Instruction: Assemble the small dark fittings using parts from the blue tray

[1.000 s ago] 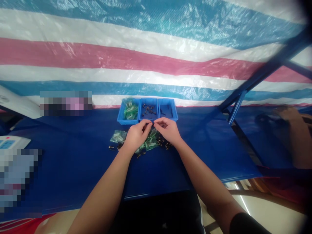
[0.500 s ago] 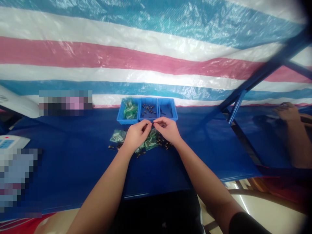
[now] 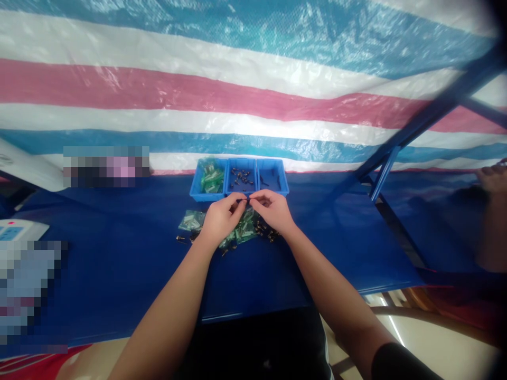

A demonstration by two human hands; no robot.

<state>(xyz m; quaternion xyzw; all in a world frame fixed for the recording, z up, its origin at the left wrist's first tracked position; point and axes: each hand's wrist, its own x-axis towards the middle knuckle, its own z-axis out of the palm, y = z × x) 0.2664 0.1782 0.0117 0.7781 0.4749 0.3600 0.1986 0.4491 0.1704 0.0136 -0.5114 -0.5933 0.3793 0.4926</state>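
Just in front of the bins (image 3: pixel 243 164), my left hand (image 3: pixel 222 215) and right hand (image 3: pixel 274 210) pinch a dark part (image 3: pixel 247 200); bags (image 3: pixel 244 229) and screws (image 3: pixel 271 234) also lie before the bins.

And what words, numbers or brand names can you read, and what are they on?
No text can be read here.
White panel at upper left: a faint mark, too blurred to read.
White device at the left edge: any lettering is too small to read.
Black clothing: a small pale mark, unreadable.
Green packets and blue bins: no writing I can make out.
Pixelated patches: any writing there is hidden.
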